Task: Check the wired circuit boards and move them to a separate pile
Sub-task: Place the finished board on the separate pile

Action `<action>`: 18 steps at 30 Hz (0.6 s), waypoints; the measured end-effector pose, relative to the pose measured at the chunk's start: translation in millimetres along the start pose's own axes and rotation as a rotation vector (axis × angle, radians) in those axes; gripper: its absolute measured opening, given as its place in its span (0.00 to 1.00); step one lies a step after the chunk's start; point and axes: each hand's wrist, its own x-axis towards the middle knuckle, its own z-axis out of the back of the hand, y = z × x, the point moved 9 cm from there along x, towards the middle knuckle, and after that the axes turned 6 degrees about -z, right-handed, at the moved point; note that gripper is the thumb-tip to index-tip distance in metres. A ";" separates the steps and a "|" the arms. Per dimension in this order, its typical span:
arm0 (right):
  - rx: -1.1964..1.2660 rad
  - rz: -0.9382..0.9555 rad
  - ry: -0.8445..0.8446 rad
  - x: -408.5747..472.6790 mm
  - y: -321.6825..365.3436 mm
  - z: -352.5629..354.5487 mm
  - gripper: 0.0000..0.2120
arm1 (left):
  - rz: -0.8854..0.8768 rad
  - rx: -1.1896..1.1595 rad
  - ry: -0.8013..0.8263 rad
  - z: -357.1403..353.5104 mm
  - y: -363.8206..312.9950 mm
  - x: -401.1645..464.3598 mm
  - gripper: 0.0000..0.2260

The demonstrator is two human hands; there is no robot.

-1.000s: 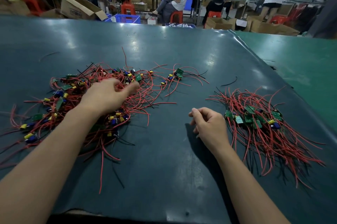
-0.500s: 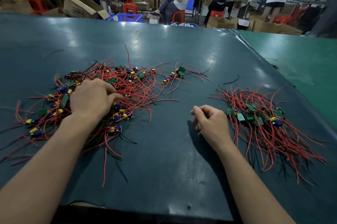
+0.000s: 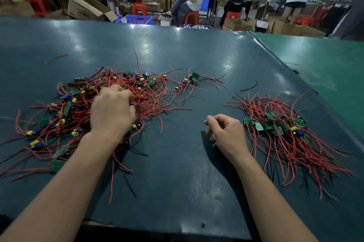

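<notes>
A: Since a second ago the left hand point(image 3: 113, 110) has pulled back from the far side of the unsorted pile point(image 3: 94, 107) and now sits knuckles-up on its middle, blurred, fingers curled down into the red wires. Whether it has a board pinched I cannot tell.

B: And the right hand point(image 3: 226, 135)?

A: Hardly shifted. It rests at centre frame on the green table point(image 3: 177, 182), fingers loosely curled, holding nothing, just left of the checked pile point(image 3: 285, 133) at right.

B: The risk?

A: Tangling, I'd say. Those leads cross everywhere, so lifting one board could drag neighbours along or flick wires off the near edge.

B: Anything in the way?

A: A stray board point(image 3: 194, 77) with trailing leads lies upper centre, and a loose black wire point(image 3: 249, 87) between the piles. The gap between the piles looks open. Beyond, at the top of frame, cardboard boxes point(image 3: 86, 8) and seated workers.
</notes>
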 end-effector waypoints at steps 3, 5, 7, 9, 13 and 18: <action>-0.031 0.000 0.000 0.1 0.5 -0.6 0.13 | 0.145 0.124 0.005 0.2 19.8 -12.7 0.08; -0.039 -0.001 0.004 -0.2 0.9 -0.6 0.13 | 0.166 0.009 0.119 -13.7 23.7 -18.7 0.09; -0.041 0.001 0.009 -0.6 1.0 -0.8 0.13 | 0.095 -0.058 0.120 -14.0 14.6 -23.0 0.09; -0.049 0.003 0.010 -0.7 1.4 -0.7 0.13 | 0.073 -0.145 0.041 -5.9 8.8 -26.6 0.07; -0.063 0.012 0.009 -0.9 2.7 -0.3 0.13 | 0.087 -0.125 0.167 -15.6 4.7 -27.7 0.04; -0.060 0.007 0.007 -1.1 2.5 0.2 0.13 | 0.093 -0.091 0.219 -23.8 5.9 -22.8 0.08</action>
